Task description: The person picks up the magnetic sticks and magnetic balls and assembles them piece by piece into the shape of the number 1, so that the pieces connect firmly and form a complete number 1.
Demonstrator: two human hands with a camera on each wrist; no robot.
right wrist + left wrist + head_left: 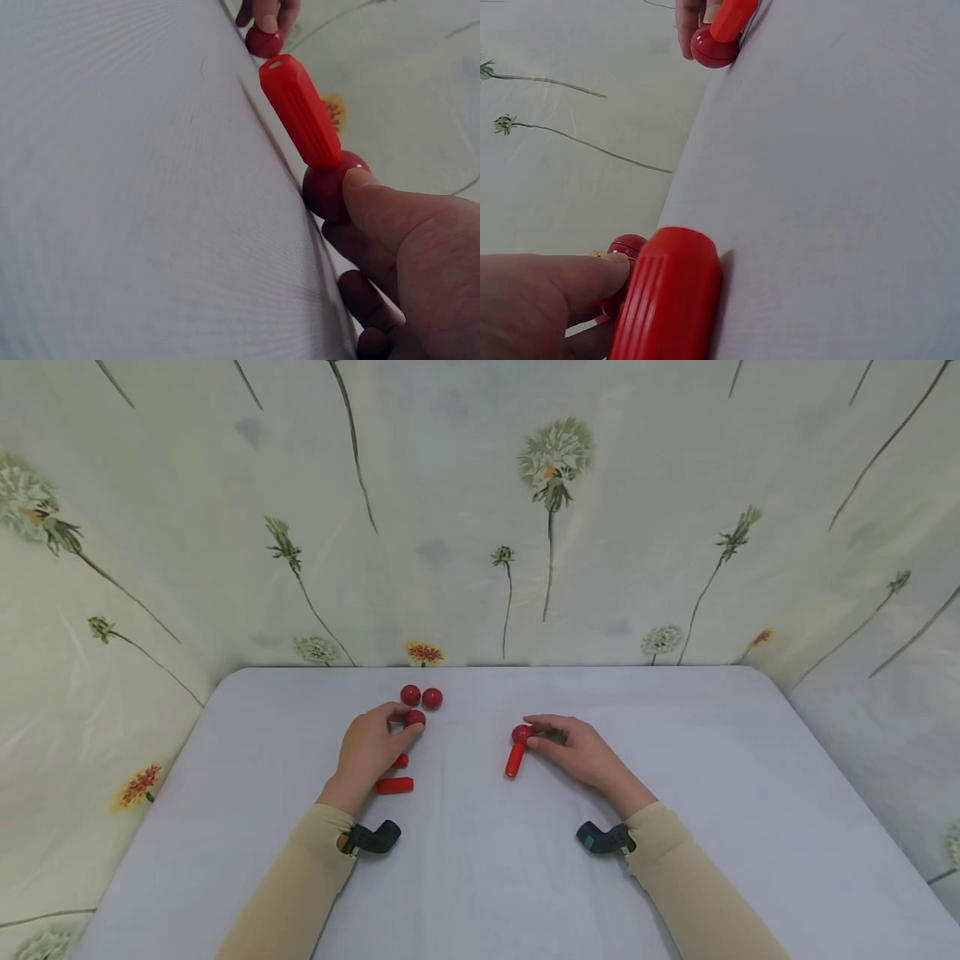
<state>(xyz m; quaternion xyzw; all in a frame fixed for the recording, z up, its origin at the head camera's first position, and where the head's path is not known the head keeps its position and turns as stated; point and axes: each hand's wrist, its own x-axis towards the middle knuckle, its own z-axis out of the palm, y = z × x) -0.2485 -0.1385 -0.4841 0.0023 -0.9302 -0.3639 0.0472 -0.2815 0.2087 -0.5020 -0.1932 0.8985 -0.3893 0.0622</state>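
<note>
My left hand [372, 745] pinches a dark red ball [416, 718] between thumb and fingers, at the left of the table. Two more balls [410, 695] [432, 697] lie just behind it. Below that hand are two bright red handles [395, 786] [402, 761], one partly hidden by the hand. Right of the middle, my right hand [577, 752] pinches another dark red ball [522, 734], which has a red ribbed handle [514, 760] against it, pointing toward the front. In the right wrist view the thumb presses on this ball [327, 192], and the handle [301, 112] meets it.
The table [465, 860] is covered with a white cloth. Behind and beside it hangs a pale sheet [450, 510] printed with dandelions. Dark curved devices [377, 837] [602, 837] are strapped at both wrists.
</note>
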